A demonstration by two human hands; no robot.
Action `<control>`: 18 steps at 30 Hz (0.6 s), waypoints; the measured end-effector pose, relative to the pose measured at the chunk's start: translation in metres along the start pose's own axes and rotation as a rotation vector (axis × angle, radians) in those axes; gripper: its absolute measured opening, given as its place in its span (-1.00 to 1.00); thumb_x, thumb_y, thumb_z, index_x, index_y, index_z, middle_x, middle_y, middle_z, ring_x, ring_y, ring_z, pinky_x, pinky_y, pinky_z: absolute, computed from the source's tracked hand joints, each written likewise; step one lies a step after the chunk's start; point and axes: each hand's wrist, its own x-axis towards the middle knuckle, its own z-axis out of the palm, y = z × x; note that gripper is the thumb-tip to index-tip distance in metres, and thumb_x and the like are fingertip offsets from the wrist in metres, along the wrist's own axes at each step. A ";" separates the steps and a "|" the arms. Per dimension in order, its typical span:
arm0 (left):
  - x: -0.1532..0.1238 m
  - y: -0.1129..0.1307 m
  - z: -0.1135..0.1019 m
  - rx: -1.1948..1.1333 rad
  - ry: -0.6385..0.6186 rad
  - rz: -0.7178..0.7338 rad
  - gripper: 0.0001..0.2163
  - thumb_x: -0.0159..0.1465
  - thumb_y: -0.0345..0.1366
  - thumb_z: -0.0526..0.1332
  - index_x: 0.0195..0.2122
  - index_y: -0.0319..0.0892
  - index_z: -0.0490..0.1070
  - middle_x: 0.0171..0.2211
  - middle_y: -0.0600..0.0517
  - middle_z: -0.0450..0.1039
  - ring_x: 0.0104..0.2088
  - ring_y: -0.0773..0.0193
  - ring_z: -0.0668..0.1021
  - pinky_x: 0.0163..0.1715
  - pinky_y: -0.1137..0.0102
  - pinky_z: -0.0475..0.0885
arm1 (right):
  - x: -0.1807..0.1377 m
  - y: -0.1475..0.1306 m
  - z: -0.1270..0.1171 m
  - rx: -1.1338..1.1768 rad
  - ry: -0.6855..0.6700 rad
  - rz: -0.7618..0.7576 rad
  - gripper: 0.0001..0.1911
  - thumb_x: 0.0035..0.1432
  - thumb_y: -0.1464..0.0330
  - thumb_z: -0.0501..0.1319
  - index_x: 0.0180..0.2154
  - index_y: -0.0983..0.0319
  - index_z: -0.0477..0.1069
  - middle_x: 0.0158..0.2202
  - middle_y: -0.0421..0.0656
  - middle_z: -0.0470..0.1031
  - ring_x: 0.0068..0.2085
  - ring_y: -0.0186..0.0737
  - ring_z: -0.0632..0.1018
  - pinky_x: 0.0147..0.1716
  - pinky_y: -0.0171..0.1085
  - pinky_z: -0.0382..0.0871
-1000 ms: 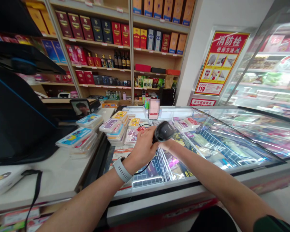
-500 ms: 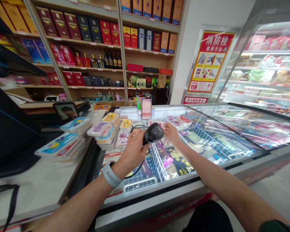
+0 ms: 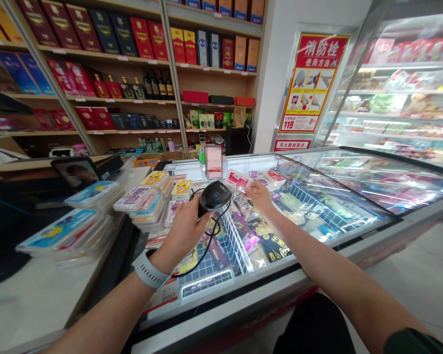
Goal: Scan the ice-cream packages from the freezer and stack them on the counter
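Note:
My left hand [image 3: 186, 223] is wrapped round the handle of a black barcode scanner [image 3: 214, 195], its head pointing to the right. A black cable [image 3: 203, 258] loops down from the scanner over the freezer. To the right, my right hand [image 3: 260, 196] pinches the near corner of a flat clear package with a red and white label [image 3: 238, 180], held up just beyond the scanner head. Scanner and package are close but apart. Several similar packs with purple and red labels [image 3: 275, 178] lie on the freezer glass behind my right hand.
Stacked packs [image 3: 135, 197] stand on the freezer's left end, and more blue-labelled packs [image 3: 62, 228] on the counter [image 3: 55, 290]. Below me is the glass-topped chest freezer [image 3: 302, 263] with wire baskets [image 3: 239, 246]. A pink-and-white sign [image 3: 214, 162] stands at its back edge.
The view has shifted, so the surroundings sit farther left. The labelled package, mostly hidden behind the scanner before, now shows clearly in my right hand. My left hand still holds the scanner.

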 end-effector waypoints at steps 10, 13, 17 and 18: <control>-0.001 0.002 0.000 -0.019 0.018 0.012 -0.73 0.28 -0.31 0.11 0.00 -0.21 0.33 -0.13 -0.13 0.52 -0.06 -0.01 0.51 -0.06 0.11 0.36 | -0.004 -0.005 0.004 -0.016 0.008 -0.018 -0.57 -0.20 0.05 0.37 -0.43 0.15 0.24 -0.46 -0.24 0.53 -0.36 -0.16 0.59 -0.33 -0.17 0.54; -0.001 0.002 0.000 -0.013 0.016 0.011 -0.73 0.28 -0.33 0.12 0.01 -0.22 0.32 -0.10 -0.14 0.51 -0.04 -0.01 0.51 -0.06 0.12 0.36 | -0.004 -0.004 0.004 -0.013 0.011 -0.026 -0.59 -0.18 0.07 0.36 -0.43 0.15 0.24 -0.47 -0.24 0.52 -0.37 -0.18 0.58 -0.34 -0.17 0.54; -0.001 0.001 0.001 -0.008 0.025 0.018 -0.73 0.28 -0.33 0.12 0.01 -0.22 0.32 -0.10 -0.14 0.51 -0.04 -0.01 0.51 -0.05 0.11 0.35 | -0.003 -0.002 0.004 -0.016 0.016 -0.032 -0.60 -0.18 0.08 0.36 -0.44 0.15 0.25 -0.50 -0.26 0.49 -0.39 -0.19 0.57 -0.35 -0.17 0.55; -0.001 0.001 0.001 -0.009 0.024 0.017 -0.72 0.29 -0.33 0.12 0.01 -0.23 0.32 -0.10 -0.14 0.51 -0.04 -0.01 0.51 -0.04 0.10 0.35 | -0.003 -0.002 0.004 -0.017 0.018 -0.033 -0.60 -0.18 0.08 0.36 -0.44 0.15 0.24 -0.50 -0.27 0.49 -0.40 -0.19 0.57 -0.35 -0.17 0.55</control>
